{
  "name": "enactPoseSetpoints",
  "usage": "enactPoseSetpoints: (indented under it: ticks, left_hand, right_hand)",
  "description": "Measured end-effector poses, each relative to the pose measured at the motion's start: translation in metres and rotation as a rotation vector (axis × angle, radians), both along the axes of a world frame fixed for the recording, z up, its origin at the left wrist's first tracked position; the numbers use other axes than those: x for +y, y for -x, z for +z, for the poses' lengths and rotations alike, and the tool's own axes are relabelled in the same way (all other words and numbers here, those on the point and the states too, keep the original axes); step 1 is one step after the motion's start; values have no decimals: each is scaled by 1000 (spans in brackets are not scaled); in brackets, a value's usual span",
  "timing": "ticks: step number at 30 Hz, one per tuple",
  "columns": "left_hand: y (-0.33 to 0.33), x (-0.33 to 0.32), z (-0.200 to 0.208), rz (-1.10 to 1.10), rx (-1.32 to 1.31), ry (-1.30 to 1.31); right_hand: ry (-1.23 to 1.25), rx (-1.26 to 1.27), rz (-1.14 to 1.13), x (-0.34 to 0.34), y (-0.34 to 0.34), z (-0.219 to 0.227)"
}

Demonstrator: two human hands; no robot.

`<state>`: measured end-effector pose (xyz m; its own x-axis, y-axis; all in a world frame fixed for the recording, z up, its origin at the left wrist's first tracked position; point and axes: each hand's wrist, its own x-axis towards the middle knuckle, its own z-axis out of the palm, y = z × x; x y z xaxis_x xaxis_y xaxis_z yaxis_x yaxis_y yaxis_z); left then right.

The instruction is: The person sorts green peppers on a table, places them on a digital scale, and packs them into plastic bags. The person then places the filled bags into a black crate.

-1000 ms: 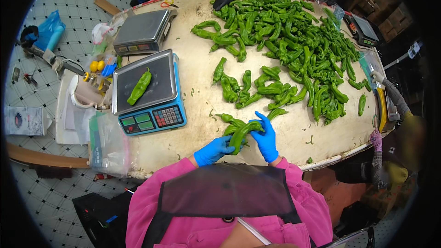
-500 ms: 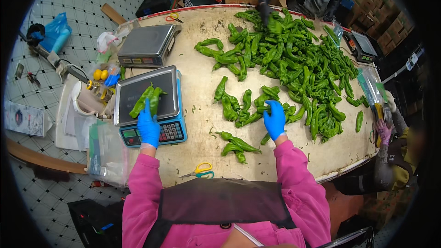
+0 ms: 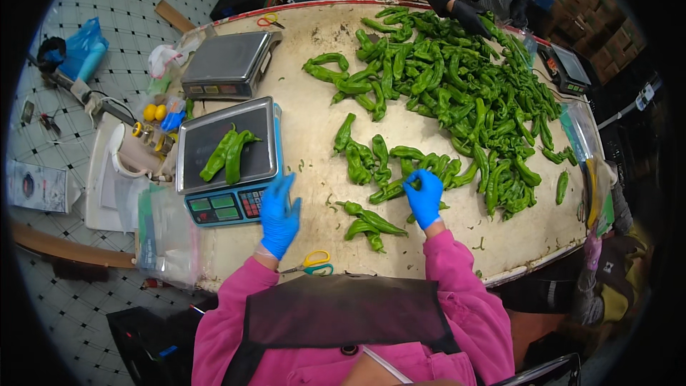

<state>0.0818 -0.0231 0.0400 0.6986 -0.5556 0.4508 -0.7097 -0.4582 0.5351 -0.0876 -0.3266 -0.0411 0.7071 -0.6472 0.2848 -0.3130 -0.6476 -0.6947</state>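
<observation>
A few long green peppers [image 3: 232, 156] lie together on the metal tray of the blue scale [image 3: 277, 144] at the left. Just right of the scale's keypad, my blue-gloved left hand [image 3: 279, 220] is open, fingers apart and empty. My blue-gloved right hand [image 3: 426, 200] is at the right end of a small group of green peppers [image 3: 356, 164], its fingers curled together. What is between those fingers, if anything, is hidden. Nearer me lies another small cluster of peppers [image 3: 371, 221], between my two hands. Scissors [image 3: 311, 262] with yellow and teal handles rest by the table's front edge.
A large heap of green peppers [image 3: 457, 93] covers the table's far right. Beyond it is a co-worker's dark-gloved hand [image 3: 471, 20]. A second scale [image 3: 225, 61] stands behind mine, red-handled scissors [image 3: 269, 21] near the far edge, and plastic bags [image 3: 168, 239] at the left.
My left hand has left the peppers on the scale and moved right and toward me. My right hand's fingers have curled in. A co-worker's dark-gloved hand has shifted right over the heap.
</observation>
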Motion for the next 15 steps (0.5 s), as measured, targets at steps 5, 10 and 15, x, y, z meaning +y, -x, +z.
enactPoseSetpoints:
  ticks: [5, 10, 15]
  left_hand:
    - [49, -26, -14, -285, 469, 78]
    - [79, -46, 11, -394, 894, 131]
    - [85, -35, -9, -532, 1328, 132]
  right_hand:
    - [-469, -223, 80, 30, 45, 50]
    - [-1132, -182, 263, 53, 70, 92]
    - [-1268, -173, 450, 67, 67, 84]
